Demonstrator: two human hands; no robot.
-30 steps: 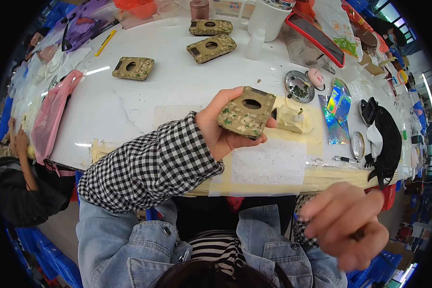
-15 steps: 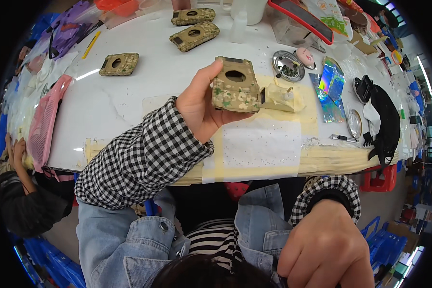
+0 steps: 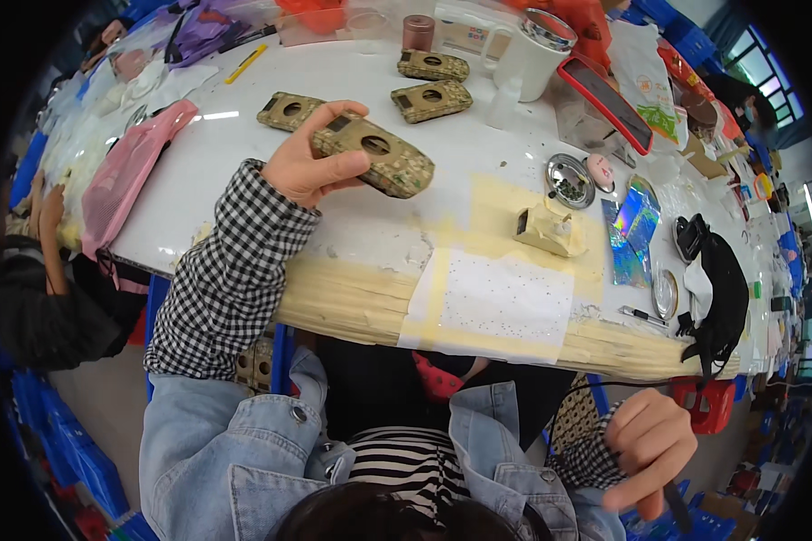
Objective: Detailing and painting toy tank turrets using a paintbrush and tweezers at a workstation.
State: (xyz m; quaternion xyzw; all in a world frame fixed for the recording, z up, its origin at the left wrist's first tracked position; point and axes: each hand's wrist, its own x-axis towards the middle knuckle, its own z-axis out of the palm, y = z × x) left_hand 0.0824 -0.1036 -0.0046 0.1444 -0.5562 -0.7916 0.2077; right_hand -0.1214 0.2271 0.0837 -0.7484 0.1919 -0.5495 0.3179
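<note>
My left hand, above the left part of the table, grips a camouflage plastic shell shaped like a toy tank hull with a round hole in its top. Just behind it lies a matching camouflage hull. Two more hulls, a near one and a far one, rest farther back. Off the table at lower right, my right hand is closed, its fingers curled. A slim dark thing shows below it, too blurred to name. A tape-covered block with a small post sits right of centre.
White paper is taped at the front edge. A metal dish of small dark pieces, iridescent film, a pen and a black pouch lie rightward. Behind stand a white mug and red-edged phone. A person's arm is at left.
My left hand has carried the hull leftward over the table and turned it. My right hand has moved slightly away to the right. The view has shifted too.
</note>
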